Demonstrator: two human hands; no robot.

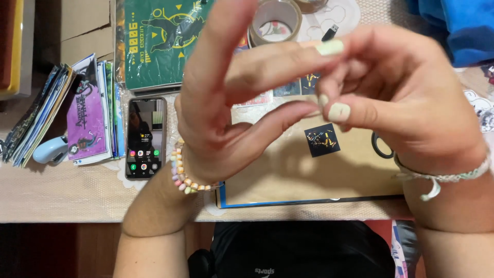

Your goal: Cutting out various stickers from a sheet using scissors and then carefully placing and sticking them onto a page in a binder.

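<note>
Head view, left hand [216, 103] and right hand [406, 98] fingertips pinched together, grip contents hidden, blurred.

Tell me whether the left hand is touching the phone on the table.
Apart. The head view shows the left hand raised above the table, while the phone lies flat beside the wrist with bare table visible between.

pale green nails [339, 111], pastel bead bracelet [181, 175], dark blue sticker [322, 140] with yellow art, tan board [288, 175], purple booklet [85, 123], green cover [154, 46]
</note>
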